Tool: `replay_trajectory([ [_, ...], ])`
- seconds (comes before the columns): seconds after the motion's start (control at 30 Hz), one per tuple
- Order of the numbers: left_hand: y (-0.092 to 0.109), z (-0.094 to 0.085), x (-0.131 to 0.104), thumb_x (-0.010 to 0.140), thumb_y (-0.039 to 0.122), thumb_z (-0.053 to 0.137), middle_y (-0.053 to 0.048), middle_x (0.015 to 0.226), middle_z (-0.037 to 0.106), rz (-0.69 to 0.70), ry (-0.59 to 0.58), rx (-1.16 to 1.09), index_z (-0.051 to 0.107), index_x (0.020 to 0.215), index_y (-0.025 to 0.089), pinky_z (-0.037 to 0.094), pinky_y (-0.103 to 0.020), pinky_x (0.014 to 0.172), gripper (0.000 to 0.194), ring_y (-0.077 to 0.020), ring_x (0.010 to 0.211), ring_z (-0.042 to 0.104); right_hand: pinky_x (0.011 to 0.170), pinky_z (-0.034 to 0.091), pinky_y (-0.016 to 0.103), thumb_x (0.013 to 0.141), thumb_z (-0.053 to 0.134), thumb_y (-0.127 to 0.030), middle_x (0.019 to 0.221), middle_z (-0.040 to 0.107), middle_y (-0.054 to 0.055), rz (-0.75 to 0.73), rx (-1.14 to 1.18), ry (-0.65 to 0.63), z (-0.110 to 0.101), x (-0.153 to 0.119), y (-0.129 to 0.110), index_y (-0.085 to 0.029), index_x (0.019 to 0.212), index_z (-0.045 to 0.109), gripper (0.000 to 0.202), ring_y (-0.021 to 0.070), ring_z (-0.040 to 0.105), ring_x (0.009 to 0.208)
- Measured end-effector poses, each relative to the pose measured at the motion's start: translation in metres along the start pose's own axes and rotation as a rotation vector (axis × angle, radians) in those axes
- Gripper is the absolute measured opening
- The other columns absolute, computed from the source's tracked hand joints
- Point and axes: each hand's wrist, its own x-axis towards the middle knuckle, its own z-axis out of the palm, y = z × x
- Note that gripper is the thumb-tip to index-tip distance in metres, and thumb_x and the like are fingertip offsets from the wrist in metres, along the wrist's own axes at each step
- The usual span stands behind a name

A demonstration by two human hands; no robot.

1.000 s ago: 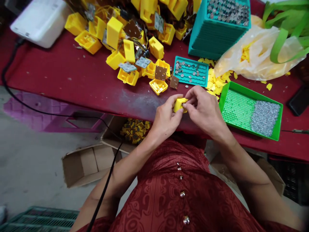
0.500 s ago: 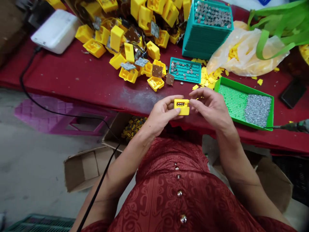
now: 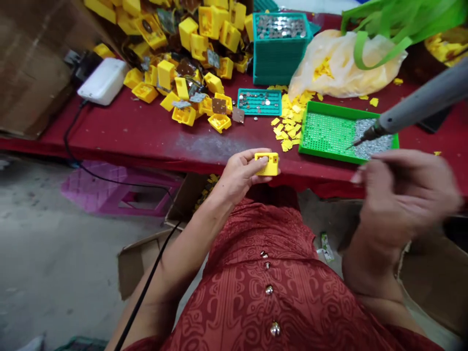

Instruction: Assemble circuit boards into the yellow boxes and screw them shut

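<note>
My left hand (image 3: pixel 239 170) holds a small yellow plastic case (image 3: pixel 269 165) in front of my body, the thumb lying across its face. My right hand (image 3: pixel 409 190) is off to the right, smeared by motion, with its fingers curled; whether anything is in them cannot be made out. Just above that hand an electric screwdriver (image 3: pixel 420 102) slants down to the left, its bit over the green tray (image 3: pixel 325 155) of small silver screws (image 3: pixel 373 135). Contact between this hand and the screwdriver is not plain.
Yellow cases with wires and boards (image 3: pixel 183 114) are heaped at the back left. Near the middle lie a teal tray of button cells (image 3: pixel 259 102), a teal tray stack (image 3: pixel 280 58) and yellow plastic pieces (image 3: pixel 288 124). A white box (image 3: pixel 102 80) trails a black cable.
My right hand has left the yellow case and moved right. The screwdriver now reaches further into view, above the green tray. My left hand keeps hold of the case, its thumb now across the slot.
</note>
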Motion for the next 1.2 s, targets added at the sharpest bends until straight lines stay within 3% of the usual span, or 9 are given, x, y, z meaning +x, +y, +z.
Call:
replay_trajectory([
  [0.1, -0.005, 0.007, -0.008, 0.086, 0.022, 0.082, -0.01, 0.104, 0.083, 0.043, -0.016, 0.018, 0.074, 0.113, 0.013, 0.064, -0.021, 0.064, 0.03, -0.0165, 0.08, 0.081, 0.06, 0.052, 0.03, 0.095, 0.075, -0.026, 0.087, 0.071, -0.001, 0.0, 0.082, 0.12, 0.013, 0.002, 0.005, -0.026, 0.099, 0.076, 0.003, 0.0119, 0.063, 0.066],
  [0.23, -0.009, 0.009, -0.008, 0.083, 0.023, 0.086, -0.009, 0.099, 0.081, 0.077, -0.011, 0.026, 0.074, 0.111, 0.013, 0.064, -0.022, 0.064, 0.033, -0.0173, 0.079, 0.081, 0.063, 0.051, 0.026, 0.097, 0.072, -0.023, 0.085, 0.072, -0.001, 0.039, 0.119, 0.085, 0.026, -0.002, 0.015, -0.022, 0.098, 0.076, 0.005, 0.0094, 0.065, 0.067],
  [0.4, -0.005, 0.007, 0.004, 0.081, 0.03, 0.089, -0.007, 0.101, 0.081, 0.04, -0.029, 0.117, 0.076, 0.112, 0.015, 0.065, -0.023, 0.066, 0.037, -0.0153, 0.081, 0.078, 0.08, 0.055, 0.027, 0.095, 0.07, -0.015, 0.09, 0.076, 0.0, -0.049, 0.075, -0.103, 0.046, 0.009, 0.02, -0.019, 0.09, 0.076, 0.009, 0.0119, 0.07, 0.084],
  [0.57, -0.005, -0.001, 0.014, 0.079, 0.031, 0.09, -0.006, 0.102, 0.079, -0.068, -0.061, 0.116, 0.076, 0.111, 0.016, 0.063, -0.021, 0.068, 0.038, -0.0135, 0.084, 0.075, 0.076, 0.05, 0.026, 0.094, 0.073, -0.016, 0.083, 0.074, -0.001, -0.047, 0.031, -0.325, 0.07, 0.03, 0.034, -0.019, 0.084, 0.074, 0.01, 0.011, 0.066, 0.077],
  [0.73, -0.004, -0.008, 0.027, 0.08, 0.032, 0.089, -0.005, 0.098, 0.079, -0.197, -0.117, 0.07, 0.075, 0.112, 0.017, 0.062, -0.019, 0.064, 0.039, -0.0138, 0.083, 0.075, 0.071, 0.049, 0.026, 0.095, 0.072, -0.016, 0.081, 0.073, -0.001, -0.019, -0.003, -0.365, 0.074, 0.044, 0.045, -0.018, 0.085, 0.073, 0.01, 0.0111, 0.065, 0.074],
  [0.8, 0.0, -0.011, 0.036, 0.079, 0.03, 0.089, -0.005, 0.099, 0.079, -0.206, -0.082, 0.055, 0.074, 0.112, 0.016, 0.062, -0.019, 0.065, 0.039, -0.0134, 0.083, 0.075, 0.075, 0.05, 0.028, 0.097, 0.071, -0.018, 0.084, 0.073, 0.0, -0.082, -0.105, -0.311, 0.073, 0.053, 0.046, -0.018, 0.088, 0.073, 0.01, 0.0131, 0.065, 0.078],
  [0.9, 0.008, -0.017, 0.051, 0.079, 0.027, 0.089, -0.004, 0.096, 0.079, -0.186, -0.005, 0.055, 0.074, 0.112, 0.015, 0.063, -0.02, 0.066, 0.038, -0.0126, 0.081, 0.074, 0.084, 0.05, 0.038, 0.103, 0.064, -0.022, 0.094, 0.073, 0.006, -0.206, -0.483, -0.254, 0.076, 0.069, 0.043, -0.018, 0.092, 0.076, 0.016, 0.0208, 0.062, 0.093],
  [1.03, 0.015, -0.025, 0.065, 0.079, 0.027, 0.089, -0.004, 0.095, 0.078, -0.173, 0.034, 0.019, 0.074, 0.113, 0.014, 0.064, -0.021, 0.066, 0.04, -0.0132, 0.081, 0.074, 0.082, 0.044, 0.042, 0.101, 0.06, -0.017, 0.097, 0.069, 0.012, -0.232, -0.897, -0.506, 0.092, 0.082, 0.041, -0.015, 0.079, 0.072, 0.025, 0.0274, 0.053, 0.1],
  [1.2, 0.017, -0.028, 0.072, 0.078, 0.029, 0.089, -0.005, 0.096, 0.079, -0.195, 0.013, -0.005, 0.073, 0.115, 0.014, 0.065, -0.021, 0.068, 0.044, -0.0139, 0.083, 0.075, 0.082, 0.043, 0.043, 0.102, 0.044, -0.009, 0.089, 0.069, 0.015, -0.185, -0.96, -0.733, 0.108, 0.092, 0.048, -0.014, 0.084, 0.072, 0.034, 0.0294, 0.055, 0.099],
])
